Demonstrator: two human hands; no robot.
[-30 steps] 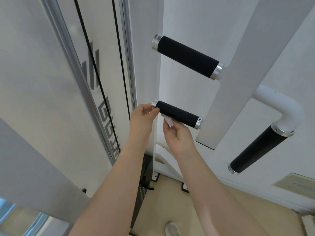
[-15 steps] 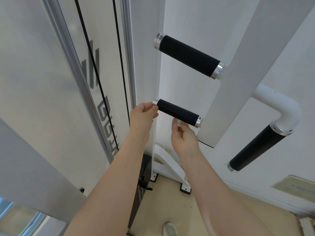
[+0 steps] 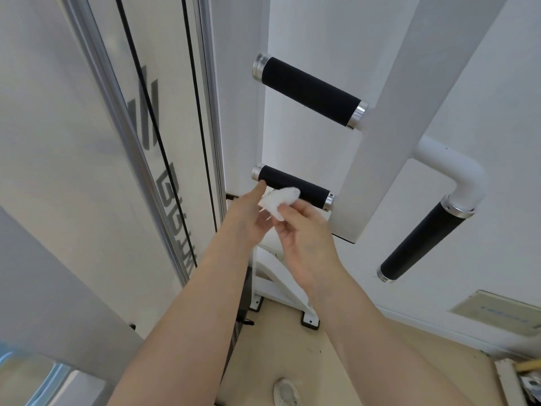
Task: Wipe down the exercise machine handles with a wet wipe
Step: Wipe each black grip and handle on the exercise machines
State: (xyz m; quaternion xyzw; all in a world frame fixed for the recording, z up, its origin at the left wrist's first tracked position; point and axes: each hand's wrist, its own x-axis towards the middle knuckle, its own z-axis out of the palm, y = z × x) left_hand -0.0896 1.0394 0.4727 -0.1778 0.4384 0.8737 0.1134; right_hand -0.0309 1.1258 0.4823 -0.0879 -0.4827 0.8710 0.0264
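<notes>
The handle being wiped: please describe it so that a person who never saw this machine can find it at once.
Find the slanted white beam of the machine. Two short black handles stick out from its left side, one above the other. It is the lower handle, thinner-looking than the upper handle, and the only one with the crumpled white wipe and both hands right beneath it.

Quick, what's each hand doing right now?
Left hand: forefinger stretched toward the lower handle, gripping nothing clearly.
Right hand: pinching the crumpled wet wipe.
</notes>
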